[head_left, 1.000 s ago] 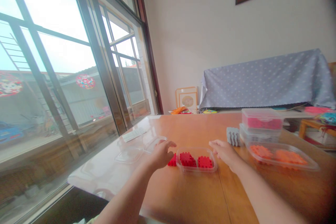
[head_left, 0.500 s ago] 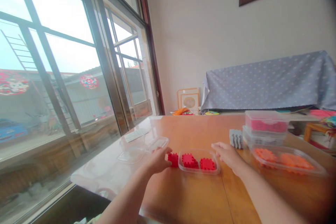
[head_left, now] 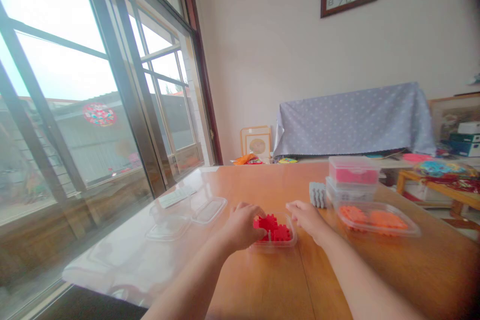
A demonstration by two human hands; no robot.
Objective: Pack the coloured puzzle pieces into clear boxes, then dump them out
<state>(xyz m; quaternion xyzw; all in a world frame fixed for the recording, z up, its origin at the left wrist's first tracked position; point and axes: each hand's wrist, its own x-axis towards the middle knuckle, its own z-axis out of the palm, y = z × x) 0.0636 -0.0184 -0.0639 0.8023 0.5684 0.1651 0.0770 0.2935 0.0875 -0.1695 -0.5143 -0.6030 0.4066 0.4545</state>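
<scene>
A small clear plastic box (head_left: 290, 243) sits on the wooden table (head_left: 262, 285) in front of me, with red toothed blocks (head_left: 281, 233) inside. My left hand (head_left: 242, 225) is closed on a red block (head_left: 264, 223) and holds it over the left end of the box. My right hand (head_left: 307, 216) rests against the box's right end, fingers curled at its rim.
Clear lids (head_left: 208, 210) and an empty clear box (head_left: 168, 225) lie at the left, near the window. A clear tray of orange blocks (head_left: 375, 220), a stack of lidded boxes with pink pieces (head_left: 352, 175) and several grey blocks (head_left: 318, 195) stand at the right.
My left hand closed on the red block that lay beside the box and carried it rightward over the box. The camera turned, shifting the scene left.
</scene>
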